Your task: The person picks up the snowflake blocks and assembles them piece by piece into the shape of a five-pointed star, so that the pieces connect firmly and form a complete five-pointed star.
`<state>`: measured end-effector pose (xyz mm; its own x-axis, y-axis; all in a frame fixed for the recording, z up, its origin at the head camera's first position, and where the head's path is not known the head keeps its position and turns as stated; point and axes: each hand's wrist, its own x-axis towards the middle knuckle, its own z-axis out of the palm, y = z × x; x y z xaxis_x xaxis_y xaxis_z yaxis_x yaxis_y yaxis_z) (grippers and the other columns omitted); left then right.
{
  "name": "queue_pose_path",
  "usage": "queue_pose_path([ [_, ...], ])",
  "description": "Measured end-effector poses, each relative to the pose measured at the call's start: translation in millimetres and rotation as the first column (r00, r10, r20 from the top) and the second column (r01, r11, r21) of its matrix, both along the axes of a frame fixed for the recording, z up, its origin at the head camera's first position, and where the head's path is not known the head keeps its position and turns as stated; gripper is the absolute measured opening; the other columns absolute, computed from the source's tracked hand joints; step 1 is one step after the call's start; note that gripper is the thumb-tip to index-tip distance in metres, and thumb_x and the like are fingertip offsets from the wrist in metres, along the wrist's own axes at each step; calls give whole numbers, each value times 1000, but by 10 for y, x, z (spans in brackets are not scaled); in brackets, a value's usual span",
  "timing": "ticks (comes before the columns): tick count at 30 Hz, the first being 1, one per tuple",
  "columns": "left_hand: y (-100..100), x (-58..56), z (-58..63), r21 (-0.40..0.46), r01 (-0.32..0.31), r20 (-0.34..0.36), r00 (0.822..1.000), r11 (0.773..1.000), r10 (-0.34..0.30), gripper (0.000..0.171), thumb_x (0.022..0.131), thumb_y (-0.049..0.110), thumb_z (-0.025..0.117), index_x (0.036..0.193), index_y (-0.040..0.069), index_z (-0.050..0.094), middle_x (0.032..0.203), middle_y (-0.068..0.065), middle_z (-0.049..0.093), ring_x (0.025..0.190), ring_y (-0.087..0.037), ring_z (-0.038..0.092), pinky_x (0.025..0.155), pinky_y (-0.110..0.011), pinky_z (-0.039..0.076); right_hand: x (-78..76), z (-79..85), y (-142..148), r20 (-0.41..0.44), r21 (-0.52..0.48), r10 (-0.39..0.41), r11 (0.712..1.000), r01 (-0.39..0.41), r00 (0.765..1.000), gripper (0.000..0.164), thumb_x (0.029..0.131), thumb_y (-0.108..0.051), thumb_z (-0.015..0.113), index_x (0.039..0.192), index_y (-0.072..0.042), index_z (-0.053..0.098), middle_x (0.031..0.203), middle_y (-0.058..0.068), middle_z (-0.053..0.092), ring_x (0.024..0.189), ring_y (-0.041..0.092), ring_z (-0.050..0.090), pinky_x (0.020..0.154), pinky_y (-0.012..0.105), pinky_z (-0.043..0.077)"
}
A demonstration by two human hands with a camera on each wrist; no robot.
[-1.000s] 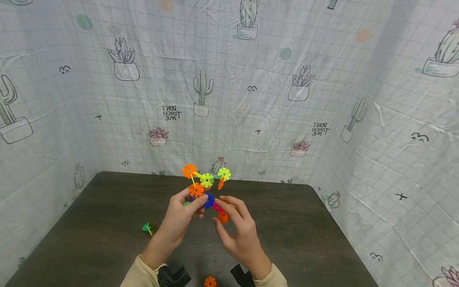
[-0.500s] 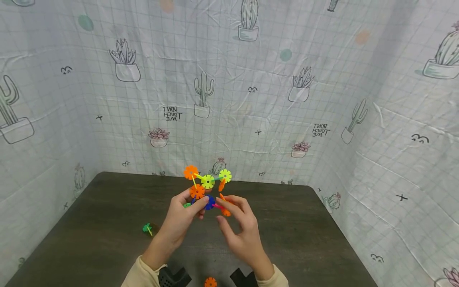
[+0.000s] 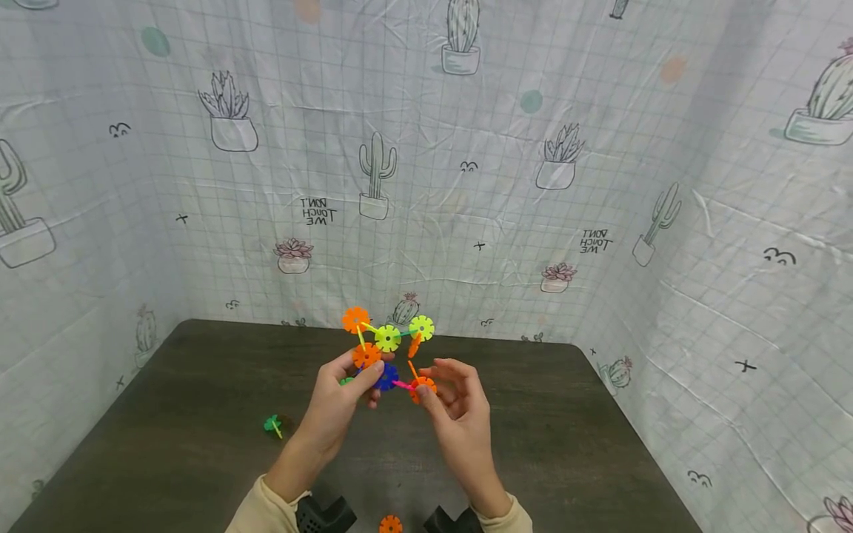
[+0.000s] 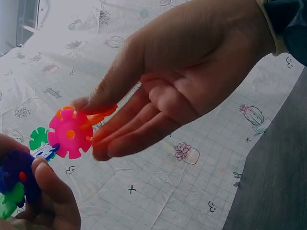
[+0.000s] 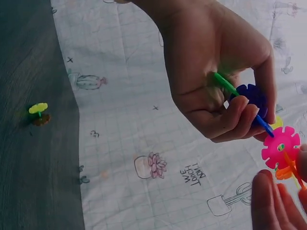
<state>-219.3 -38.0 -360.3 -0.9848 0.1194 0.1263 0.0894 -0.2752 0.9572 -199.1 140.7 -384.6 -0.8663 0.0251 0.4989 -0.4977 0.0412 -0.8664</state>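
Observation:
A chain of notched plastic discs, like snowflake building pieces, is held above the table. My left hand [image 3: 333, 396] pinches a blue disc [image 3: 386, 377] between thumb and fingers, with a green disc [image 5: 225, 84] attached near its palm. My right hand [image 3: 463, 407] pinches an orange disc [image 3: 423, 388] at the chain's right end, next to a pink disc [image 4: 69, 134]. Above the left fingers rise an orange disc [image 3: 366, 356], another orange disc [image 3: 356, 320] and two yellow-green discs [image 3: 387, 338]. A tilted orange disc [image 3: 415, 344] hangs at upper right.
On the dark table [image 3: 553, 451], a small green disc with a yellow one joined [image 3: 273, 424] lies left of my left forearm. A loose orange disc [image 3: 390, 524] lies at the front edge of the view. A patterned curtain [image 3: 426, 185] stands behind and along both sides.
My right hand has shifted right from the blue and pink discs, and its thumb now lies on the orange end disc. That disc has risen slightly and turned. My left hand keeps its grip.

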Motion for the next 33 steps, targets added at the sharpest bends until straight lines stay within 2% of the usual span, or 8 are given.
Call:
queue_pose_path([
  [4, 7, 5, 1, -9, 7, -9, 1000, 1000, -7, 25, 101, 9, 60, 116, -11, 65, 93, -7, 59, 64, -13, 52, 58, -21, 48, -2, -6, 6, 105, -25, 32, 999, -30, 994, 26, 98, -6, 66, 122, 1, 59, 111, 22, 68, 90, 19, 76, 81, 33, 62],
  [7, 11, 10, -7, -14, 2, -14, 1000, 1000, -2, 24, 101, 8, 59, 114, -12, 64, 90, -7, 59, 63, -13, 52, 58, -21, 47, -5, -18, 6, 132, -43, 61, 998, -56, 989, 23, 99, -9, 65, 120, 1, 61, 106, 23, 71, 87, 22, 77, 80, 37, 62],
  [14, 0, 10, -30, -25, -19, -51, 999, 1000, 17, 25, 101, 8, 58, 112, -14, 63, 83, -6, 58, 63, -13, 51, 58, -21, 45, -13, -48, 4, 95, -45, 115, 993, -111, 989, 24, 98, -6, 66, 117, 7, 60, 102, 33, 69, 84, 17, 76, 78, 40, 62],
  [17, -8, 5, -39, -47, -17, -50, 999, 999, 14, 24, 101, 7, 59, 111, -14, 63, 84, -6, 57, 63, -13, 51, 59, -21, 45, -13, -40, 12, 84, -34, 116, 993, -114, 990, 24, 97, -6, 67, 115, 9, 61, 99, 31, 70, 82, 16, 76, 76, 40, 63],
  [25, -6, 5, -52, -124, -16, -55, 998, 992, 10, 21, 100, 5, 61, 112, -12, 65, 87, -6, 60, 65, -14, 51, 63, -23, 49, -9, -22, 38, 77, -10, 134, 991, -133, 988, 23, 96, -4, 68, 113, 9, 61, 98, 34, 69, 79, 16, 76, 73, 39, 63],
  [33, 26, 9, -36, -101, -18, -42, 999, 995, 14, 22, 101, 7, 61, 113, -10, 65, 88, -5, 61, 65, -13, 49, 61, -22, 46, 5, -37, 67, 104, -1, 126, 992, -126, 987, 22, 95, -6, 69, 111, 7, 62, 96, 30, 72, 79, 15, 76, 73, 41, 63],
])
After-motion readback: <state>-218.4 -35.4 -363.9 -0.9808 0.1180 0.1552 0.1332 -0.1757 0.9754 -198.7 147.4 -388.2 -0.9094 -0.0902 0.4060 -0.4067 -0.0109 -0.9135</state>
